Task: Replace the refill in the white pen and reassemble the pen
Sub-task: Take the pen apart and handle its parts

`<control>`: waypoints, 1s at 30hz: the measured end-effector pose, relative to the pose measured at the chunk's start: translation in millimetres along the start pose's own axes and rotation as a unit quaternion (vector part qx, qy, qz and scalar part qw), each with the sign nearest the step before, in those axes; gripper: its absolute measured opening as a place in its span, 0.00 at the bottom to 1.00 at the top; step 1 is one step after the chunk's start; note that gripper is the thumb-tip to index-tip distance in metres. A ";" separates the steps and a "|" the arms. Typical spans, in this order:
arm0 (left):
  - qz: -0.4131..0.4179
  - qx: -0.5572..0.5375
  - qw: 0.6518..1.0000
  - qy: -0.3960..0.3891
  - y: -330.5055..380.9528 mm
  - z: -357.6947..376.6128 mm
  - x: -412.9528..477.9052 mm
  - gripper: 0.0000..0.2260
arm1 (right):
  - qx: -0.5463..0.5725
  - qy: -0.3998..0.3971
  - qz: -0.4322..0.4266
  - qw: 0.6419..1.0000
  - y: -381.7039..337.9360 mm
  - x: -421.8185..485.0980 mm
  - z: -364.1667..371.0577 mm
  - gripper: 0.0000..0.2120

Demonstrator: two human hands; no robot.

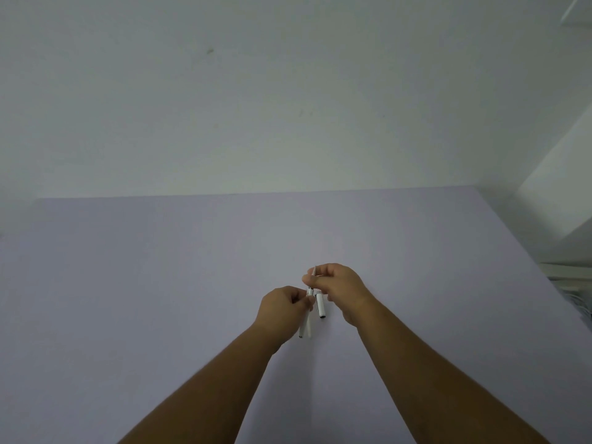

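Pen barrel [304, 325], white, is pinched near its upper end by the left hand [282, 310], its tail slanting down toward the near edge of the lilac table [160, 283]. In the head view, the right hand [339, 290] has thumb and fingertips closed on a thin refill [313, 277] whose lower end meets the barrel's mouth. A second white piece, probably the cap [320, 306], shows just beside the barrel under the right hand; whether it lies on the table I cannot tell. To seat the refill well, I judge it best to keep both parts on one line, push gently, and steady the barrel against twisting.
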State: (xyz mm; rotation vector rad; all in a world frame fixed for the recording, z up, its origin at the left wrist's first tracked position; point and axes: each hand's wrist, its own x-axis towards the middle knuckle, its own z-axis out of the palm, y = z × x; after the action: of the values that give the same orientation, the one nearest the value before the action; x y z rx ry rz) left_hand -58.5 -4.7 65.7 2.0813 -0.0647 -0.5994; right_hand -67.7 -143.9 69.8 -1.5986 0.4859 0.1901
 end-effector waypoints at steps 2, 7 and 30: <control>-0.003 -0.001 1.000 -0.002 -0.4 0.2 -0.2 0.10 | 0.003 -0.005 -0.007 1.000 0.0 0.7 -1.1 0.06; -0.006 -0.010 1.000 0.001 -3.1 -1.7 0.2 0.09 | 0.000 -0.020 0.007 1.000 -1.4 1.6 -0.7 0.10; 0.005 0.003 1.000 0.002 -0.3 -2.3 2.7 0.12 | -0.011 -0.015 0.004 1.000 0.5 8.1 0.3 0.03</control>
State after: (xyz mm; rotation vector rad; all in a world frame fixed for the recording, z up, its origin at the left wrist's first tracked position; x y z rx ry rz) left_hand -55.2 -3.5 65.4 2.0862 -0.0748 -0.5893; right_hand -60.7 -145.2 66.0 -1.6133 0.4683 0.2268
